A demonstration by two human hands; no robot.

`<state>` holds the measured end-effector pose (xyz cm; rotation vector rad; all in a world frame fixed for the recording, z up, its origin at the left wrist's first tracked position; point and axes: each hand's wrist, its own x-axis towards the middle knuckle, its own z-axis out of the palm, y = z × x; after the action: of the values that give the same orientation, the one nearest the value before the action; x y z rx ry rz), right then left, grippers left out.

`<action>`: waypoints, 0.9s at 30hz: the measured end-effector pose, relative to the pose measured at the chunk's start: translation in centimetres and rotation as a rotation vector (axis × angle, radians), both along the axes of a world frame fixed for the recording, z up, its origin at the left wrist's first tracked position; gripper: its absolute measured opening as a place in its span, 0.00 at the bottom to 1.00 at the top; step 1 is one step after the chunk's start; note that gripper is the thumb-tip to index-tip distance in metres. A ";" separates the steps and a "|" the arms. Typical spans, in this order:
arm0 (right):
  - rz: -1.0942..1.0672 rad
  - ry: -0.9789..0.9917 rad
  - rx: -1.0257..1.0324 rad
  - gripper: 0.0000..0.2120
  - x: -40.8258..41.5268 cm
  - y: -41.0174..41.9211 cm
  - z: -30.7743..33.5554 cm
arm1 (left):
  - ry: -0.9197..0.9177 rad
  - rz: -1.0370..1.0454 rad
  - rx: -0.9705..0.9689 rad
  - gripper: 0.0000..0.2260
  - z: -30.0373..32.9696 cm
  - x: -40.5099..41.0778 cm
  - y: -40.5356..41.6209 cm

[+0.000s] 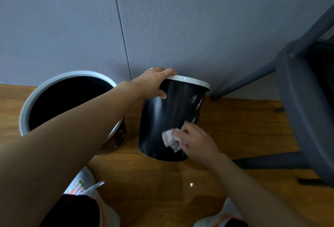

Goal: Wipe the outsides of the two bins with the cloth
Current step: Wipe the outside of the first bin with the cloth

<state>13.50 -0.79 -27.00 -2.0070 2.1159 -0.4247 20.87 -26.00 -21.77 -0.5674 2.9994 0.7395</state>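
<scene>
A wooden floor [226,132] meets a grey wall. At frame centre the smaller bin [162,121], judged light and slippery, is gripped at its rim by the left hand [155,82]; the crumpled cloth [170,140], clutched in the right hand [195,141], is pressed low on its side. The larger bin [27,111] stands left.

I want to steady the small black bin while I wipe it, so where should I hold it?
Hold the small black bin at its white rim, coming from above on the left, as the left hand does. The bin tilts, and the rim gives the fingers an edge, leaving the side free for the cloth.
</scene>
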 end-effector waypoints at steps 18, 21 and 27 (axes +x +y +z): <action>0.056 0.024 0.022 0.12 1.8 0.9 -0.7 | 0.005 -0.011 -0.024 0.33 -0.2 -0.1 0.5; -0.088 0.027 -0.043 0.12 0.6 -1.0 0.2 | -0.005 -0.003 -0.031 0.34 -0.3 -0.2 0.5; -0.216 0.033 -0.147 0.12 -0.5 -3.7 1.6 | -0.008 0.001 -0.038 0.34 -0.4 -0.3 0.4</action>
<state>12.96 -4.51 -25.42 -1.8763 2.3972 -0.6007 20.58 -25.59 -22.19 -0.5713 3.0121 0.6798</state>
